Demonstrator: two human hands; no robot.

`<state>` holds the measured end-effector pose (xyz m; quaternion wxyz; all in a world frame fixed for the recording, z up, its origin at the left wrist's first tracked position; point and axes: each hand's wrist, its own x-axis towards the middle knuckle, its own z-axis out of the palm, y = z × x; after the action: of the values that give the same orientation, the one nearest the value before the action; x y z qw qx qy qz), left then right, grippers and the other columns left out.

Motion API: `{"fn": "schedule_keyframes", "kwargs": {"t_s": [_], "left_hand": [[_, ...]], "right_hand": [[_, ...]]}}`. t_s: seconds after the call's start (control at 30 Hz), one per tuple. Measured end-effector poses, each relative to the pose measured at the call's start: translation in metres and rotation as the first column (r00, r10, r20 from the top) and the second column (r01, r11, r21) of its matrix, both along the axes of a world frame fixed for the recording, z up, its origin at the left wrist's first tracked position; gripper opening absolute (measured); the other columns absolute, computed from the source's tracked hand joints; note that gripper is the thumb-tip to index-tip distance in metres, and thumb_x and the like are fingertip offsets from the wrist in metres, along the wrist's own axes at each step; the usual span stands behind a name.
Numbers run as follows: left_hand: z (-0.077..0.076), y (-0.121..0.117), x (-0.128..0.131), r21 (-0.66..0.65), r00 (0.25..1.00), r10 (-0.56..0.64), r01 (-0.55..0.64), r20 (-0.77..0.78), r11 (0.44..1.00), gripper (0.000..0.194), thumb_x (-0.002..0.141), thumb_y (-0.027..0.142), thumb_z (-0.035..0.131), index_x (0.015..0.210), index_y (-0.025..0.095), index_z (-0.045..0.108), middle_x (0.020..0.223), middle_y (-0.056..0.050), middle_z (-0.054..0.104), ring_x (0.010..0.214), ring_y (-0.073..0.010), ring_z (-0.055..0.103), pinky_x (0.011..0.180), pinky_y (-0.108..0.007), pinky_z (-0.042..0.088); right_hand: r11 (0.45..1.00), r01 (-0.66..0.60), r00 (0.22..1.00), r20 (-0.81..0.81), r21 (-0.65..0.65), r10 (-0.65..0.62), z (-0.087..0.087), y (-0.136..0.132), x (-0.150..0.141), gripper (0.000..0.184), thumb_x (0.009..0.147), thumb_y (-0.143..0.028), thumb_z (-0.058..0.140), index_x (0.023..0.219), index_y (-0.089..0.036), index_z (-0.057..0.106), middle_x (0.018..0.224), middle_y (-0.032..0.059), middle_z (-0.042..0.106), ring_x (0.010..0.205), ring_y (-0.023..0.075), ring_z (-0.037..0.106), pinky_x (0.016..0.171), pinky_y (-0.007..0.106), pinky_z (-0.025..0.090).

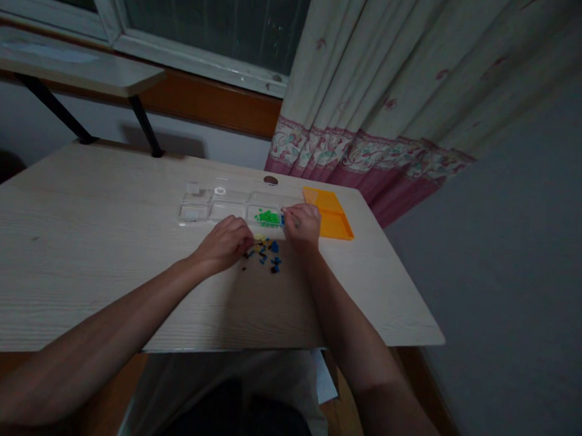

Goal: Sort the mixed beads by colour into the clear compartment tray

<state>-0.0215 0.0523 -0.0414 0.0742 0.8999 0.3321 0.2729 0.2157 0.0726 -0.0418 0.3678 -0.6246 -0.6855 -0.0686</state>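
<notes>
My left hand rests curled on the light wooden table, its fingertips at the left edge of a small heap of loose blue and yellow pieces. My right hand is closed in a pinch over the right end of a clear compartment box, beside a compartment holding green pieces. What the right fingers pinch is too small to make out. The left fingers are bent, and what they hold, if anything, is hidden.
An orange tray lies just right of my right hand. A small dark round disc lies behind the box. A floral curtain hangs at the back right, a window and a shelf on black legs at the back left.
</notes>
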Motion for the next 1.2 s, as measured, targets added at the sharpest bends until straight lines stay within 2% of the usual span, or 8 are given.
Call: {"fn": "schedule_keyframes", "kwargs": {"t_s": [0.17,0.27,0.53,0.83,0.93,1.0,1.1,1.2], "left_hand": [[0.004,0.007,-0.007,-0.068,0.970,0.125,-0.113,0.207,0.991,0.027,0.098,0.035,0.046,0.082,0.018,0.060,0.084,-0.006,0.057,0.089,-0.0221,0.052,0.085,-0.038,0.043],[0.005,0.008,-0.008,-0.109,0.955,0.153,-0.129,0.253,0.986,0.028,0.098,0.035,0.044,0.080,0.018,0.058,0.082,-0.005,0.055,0.087,-0.0213,0.052,0.084,-0.038,0.043],[-0.002,0.009,-0.007,-0.145,0.956,0.131,-0.095,0.264,0.985,0.028,0.098,0.035,0.044,0.081,0.019,0.057,0.082,-0.004,0.055,0.086,-0.0201,0.052,0.083,-0.035,0.043],[-0.001,0.008,-0.007,-0.144,0.954,0.150,-0.116,0.259,0.983,0.029,0.099,0.036,0.043,0.081,0.019,0.057,0.084,-0.005,0.055,0.087,-0.0200,0.053,0.083,-0.036,0.043],[-0.003,0.010,-0.008,-0.137,0.952,0.162,-0.130,0.260,0.982,0.030,0.100,0.035,0.042,0.082,0.019,0.059,0.084,-0.005,0.056,0.087,-0.0200,0.053,0.084,-0.036,0.044],[-0.005,0.011,-0.009,-0.137,0.950,0.177,-0.145,0.258,0.980,0.030,0.100,0.035,0.042,0.084,0.019,0.061,0.085,-0.005,0.056,0.088,-0.0201,0.053,0.084,-0.036,0.044],[-0.006,0.011,-0.009,-0.132,0.956,0.171,-0.143,0.240,0.981,0.027,0.099,0.035,0.044,0.087,0.019,0.063,0.086,-0.005,0.057,0.090,-0.0205,0.053,0.084,-0.036,0.044],[-0.005,0.008,-0.009,-0.109,0.969,0.126,-0.105,0.211,0.989,0.026,0.099,0.035,0.046,0.089,0.018,0.063,0.088,-0.006,0.058,0.092,-0.0218,0.053,0.086,-0.038,0.043]], "right_hand": [[0.954,-0.300,0.950,0.086,-0.009,0.299,0.006,-0.017,-0.024,0.030,0.097,-0.041,0.051,0.107,-0.026,0.075,0.099,0.0050,0.072,0.103,0.0203,0.057,0.099,0.037,0.037],[0.912,-0.407,0.903,0.135,-0.043,0.409,0.009,-0.026,-0.034,0.033,0.097,-0.045,0.051,0.117,-0.029,0.071,0.103,0.0047,0.072,0.106,0.0211,0.056,0.099,0.038,0.036],[0.893,-0.449,0.880,0.155,-0.030,0.448,0.011,-0.030,-0.041,0.036,0.099,-0.047,0.046,0.104,-0.029,0.076,0.094,0.0037,0.072,0.100,0.0198,0.056,0.094,0.035,0.037],[0.872,-0.487,0.860,0.149,-0.050,0.489,0.006,-0.028,-0.043,0.032,0.099,-0.044,0.048,0.094,-0.026,0.075,0.092,0.0028,0.073,0.100,0.0192,0.056,0.097,0.035,0.037],[0.886,-0.463,0.875,0.146,-0.028,0.461,0.005,-0.025,-0.040,0.029,0.098,-0.042,0.050,0.095,-0.027,0.075,0.093,0.0024,0.073,0.101,0.0190,0.057,0.098,0.035,0.036],[0.920,-0.391,0.912,0.128,-0.018,0.390,0.005,-0.021,-0.034,0.026,0.097,-0.039,0.053,0.094,-0.027,0.076,0.094,0.0024,0.073,0.102,0.0194,0.057,0.098,0.035,0.035],[0.979,-0.201,0.977,0.064,-0.016,0.202,0.006,-0.011,-0.018,0.023,0.095,-0.037,0.056,0.091,-0.026,0.076,0.093,0.0031,0.073,0.102,0.0207,0.056,0.099,0.036,0.034],[1.000,0.018,1.000,-0.010,-0.019,-0.018,0.005,-0.003,0.000,0.024,0.095,-0.035,0.055,0.093,-0.024,0.076,0.098,0.0056,0.072,0.105,0.0227,0.054,0.098,0.037,0.034]]}}
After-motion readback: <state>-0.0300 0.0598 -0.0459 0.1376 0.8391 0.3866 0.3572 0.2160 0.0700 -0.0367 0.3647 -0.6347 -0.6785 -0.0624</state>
